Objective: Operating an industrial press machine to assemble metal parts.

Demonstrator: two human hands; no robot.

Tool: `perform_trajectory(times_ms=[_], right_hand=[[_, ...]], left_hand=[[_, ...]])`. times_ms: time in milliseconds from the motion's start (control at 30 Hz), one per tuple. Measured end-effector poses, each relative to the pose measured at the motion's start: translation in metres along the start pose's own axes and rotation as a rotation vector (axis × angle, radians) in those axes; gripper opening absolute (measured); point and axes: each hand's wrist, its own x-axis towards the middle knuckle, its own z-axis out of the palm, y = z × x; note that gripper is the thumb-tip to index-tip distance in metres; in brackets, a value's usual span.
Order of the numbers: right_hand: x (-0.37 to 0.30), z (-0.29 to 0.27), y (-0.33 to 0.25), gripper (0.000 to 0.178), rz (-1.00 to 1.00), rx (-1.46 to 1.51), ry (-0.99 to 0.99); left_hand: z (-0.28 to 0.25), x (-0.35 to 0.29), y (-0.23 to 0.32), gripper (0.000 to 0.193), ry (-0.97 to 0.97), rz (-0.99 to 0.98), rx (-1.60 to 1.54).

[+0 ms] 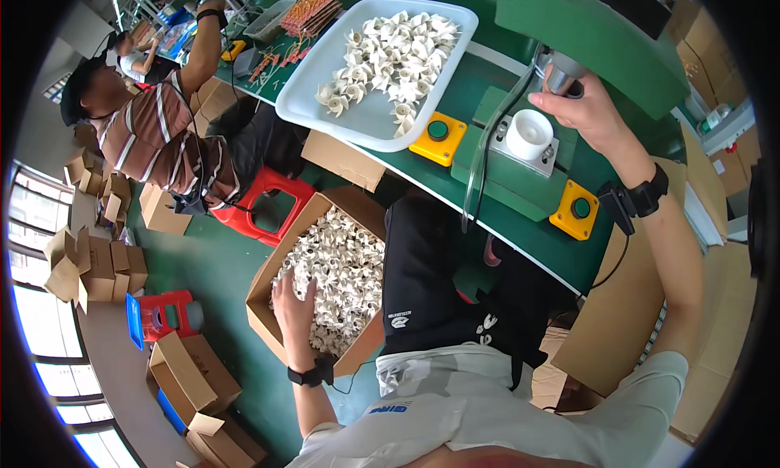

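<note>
1. The person's left hand (294, 309) is at the near left side of an open carton (363, 348) standing on the green floor (231, 293), beside the person's left leg.
2. Its grip is loose, thumb and fingers apart, over the white pieces (345, 261) that fill most of the carton; whether it touches any cannot be told.
3. The right hand (591, 114) is raised at the green press (593, 41), its grip curled about the grey metal cylinder (563, 71) beneath the press head. The far fingers are hidden, so how firmly they close, or whether they hold a piece, cannot be told.
4. Below that hand, a white round cup (530, 136) sits upright on a metal plate on the press base.
5. More petal-shaped pieces (406, 49) lie in a pale plastic tray (366, 128) on the green tabletop (520, 234), left of the press.
6. Two yellow button boxes flank the press base, one near the tray (422, 145), one nearer the right forearm (562, 216).
7. To the left, a co-worker in a striped shirt (150, 135) sits on a red stool (284, 196).
</note>
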Motion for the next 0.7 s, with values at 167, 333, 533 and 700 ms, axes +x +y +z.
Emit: perform_trajectory(times_ms=[167,333,533,700], right_hand=[[0.000,0.013,0.004,0.021,-0.154,-0.123,0.155],[0.002,0.019,0.018,0.029,-0.221,-0.193,0.283],[0.017,0.052,-0.002,0.034,-0.136,0.006,0.205],[0.006,0.032,0.006,0.036,-0.168,-0.193,0.169]], left_hand=[[-0.065,0.066,0.039,0.022,0.181,0.113,-0.140],[-0.071,0.190,0.138,0.022,0.256,0.367,-0.372],[-0.012,0.307,0.160,0.039,-0.106,0.419,-0.071],[0.014,0.331,0.163,0.042,-0.261,0.361,0.051]])
